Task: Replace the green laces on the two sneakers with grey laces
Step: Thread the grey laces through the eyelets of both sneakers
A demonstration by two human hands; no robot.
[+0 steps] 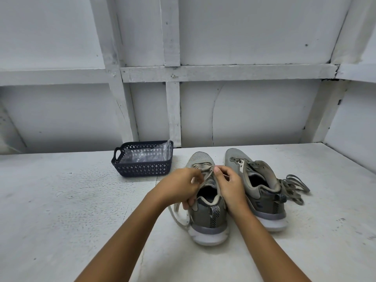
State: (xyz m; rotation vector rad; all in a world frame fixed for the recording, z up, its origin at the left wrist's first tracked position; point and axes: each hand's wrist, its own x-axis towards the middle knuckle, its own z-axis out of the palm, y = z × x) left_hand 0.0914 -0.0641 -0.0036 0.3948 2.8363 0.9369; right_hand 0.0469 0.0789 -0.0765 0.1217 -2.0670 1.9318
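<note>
The right sneaker (262, 192) sits stripped, loose laces (295, 186) beside it; left hand (179, 186) and right hand (230, 187) pinch the left sneaker (207, 216)'s lace (203, 166), possibly the old one.

Only one view here: a wide-angle head cam that's looking forward and down from the person's own spot, sitting pretty close over the white table (61, 200), aiming at the sneakers (209, 218) low in the middle, while the panelled wall (254, 37) is filling the top half

Bare forearms; left hand (179, 187), right hand (230, 188) bare.
</note>
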